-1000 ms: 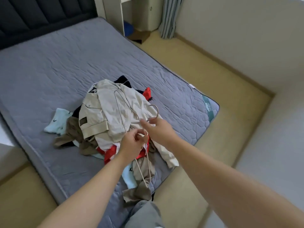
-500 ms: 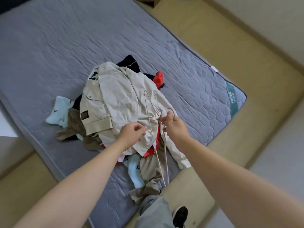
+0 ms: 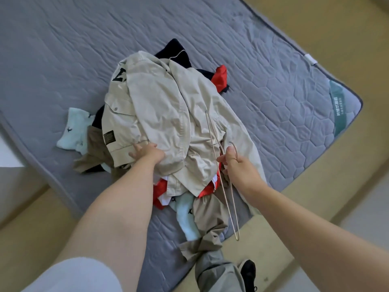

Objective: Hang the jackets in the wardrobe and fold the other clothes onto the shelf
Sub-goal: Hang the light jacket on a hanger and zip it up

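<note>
A beige jacket [image 3: 160, 114] with a black patch lies crumpled on top of a clothes pile on the grey mattress [image 3: 273, 85]. My left hand [image 3: 147, 153] reaches onto the jacket's lower hem, fingers spread and pressing into the cloth. My right hand [image 3: 237, 165] grips a thin wire hanger [image 3: 226, 197] near its hook, and the hanger slants over the jacket and past the bed's edge. Under the jacket show a red garment [image 3: 220, 79], a dark navy one [image 3: 174, 50], light blue pieces [image 3: 73, 127] and brown trousers [image 3: 208, 220].
The mattress corner with a green label [image 3: 339, 106] points right. Tan floor [image 3: 315, 207] runs round the bed. My own grey trouser leg [image 3: 219, 275] and black shoe [image 3: 248, 270] stand at the bed's near edge.
My left hand let go near the hanger and moved left onto the jacket's hem. My right hand kept the hanger and lowered it to the right. The camera tilted further down.
</note>
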The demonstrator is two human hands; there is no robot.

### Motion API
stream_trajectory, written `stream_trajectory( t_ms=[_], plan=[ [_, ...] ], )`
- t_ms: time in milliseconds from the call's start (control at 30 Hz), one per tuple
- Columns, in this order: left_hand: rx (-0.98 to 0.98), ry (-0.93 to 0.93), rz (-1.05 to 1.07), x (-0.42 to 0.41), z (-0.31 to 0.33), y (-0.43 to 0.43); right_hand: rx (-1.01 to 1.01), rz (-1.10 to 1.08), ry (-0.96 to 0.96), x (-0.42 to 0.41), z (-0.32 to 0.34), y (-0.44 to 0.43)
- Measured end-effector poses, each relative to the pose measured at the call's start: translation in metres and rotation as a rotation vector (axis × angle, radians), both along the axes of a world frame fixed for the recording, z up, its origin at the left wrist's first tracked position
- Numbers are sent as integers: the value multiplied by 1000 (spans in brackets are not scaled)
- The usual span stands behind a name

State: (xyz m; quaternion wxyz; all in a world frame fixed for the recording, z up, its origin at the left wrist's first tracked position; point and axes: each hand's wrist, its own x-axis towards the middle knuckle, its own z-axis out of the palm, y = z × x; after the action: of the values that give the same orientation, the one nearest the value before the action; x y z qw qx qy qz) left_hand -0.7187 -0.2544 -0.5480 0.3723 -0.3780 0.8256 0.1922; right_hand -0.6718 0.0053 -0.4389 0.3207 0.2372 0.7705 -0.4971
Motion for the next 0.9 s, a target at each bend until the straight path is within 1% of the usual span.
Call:
stream_trajectory(
  t_ms=[67, 133, 167, 267, 333, 400, 467, 533, 567, 600, 700, 733, 767, 833, 900],
  plan=[
    [44, -15, 18, 2, -5, -7, 8, 4, -1, 2, -5, -5],
    [115, 40, 38, 6, -13, -15, 7, 8, 1, 4, -8, -9],
    [120, 82, 41, 8, -16, -19, 1, 18, 1, 6, -9, -11],
    [14, 173, 67, 15, -13, -27, -21, 26, 11, 8, -6, -21],
    [-30, 182, 52, 20, -13, -29, -23, 39, 18, 9, -2, -27],
    [-3, 116, -57, 23, -10, -28, -25, 48, 22, 10, 1, -32],
    [42, -5, -164, 24, -9, -28, -26, 53, 37, 11, 4, -38],
    [20, -55, -207, 24, -11, -28, -21, 57, 56, 13, 7, -43],
    [20, -30, -161, 24, -12, -27, -15, 60, 60, 14, 8, -45],
    [28, 39, -64, 25, -13, -27, -12, 60, 59, 16, 9, -46],
    [-40, 363, 255, 32, -5, -27, -14, 54, 58, 22, 14, -48],
    [-77, 442, 331, 35, 2, -28, -15, 55, 59, 25, 16, -49],
    [-97, 498, 389, 38, 10, -31, -13, 60, 58, 27, 20, -50],
    [-76, 587, 517, 47, 29, -35, -6, 84, 62, 33, 29, -53],
    [-38, 637, 576, 61, 47, -40, -7, 95, 65, 36, 39, -57]
  ],
)
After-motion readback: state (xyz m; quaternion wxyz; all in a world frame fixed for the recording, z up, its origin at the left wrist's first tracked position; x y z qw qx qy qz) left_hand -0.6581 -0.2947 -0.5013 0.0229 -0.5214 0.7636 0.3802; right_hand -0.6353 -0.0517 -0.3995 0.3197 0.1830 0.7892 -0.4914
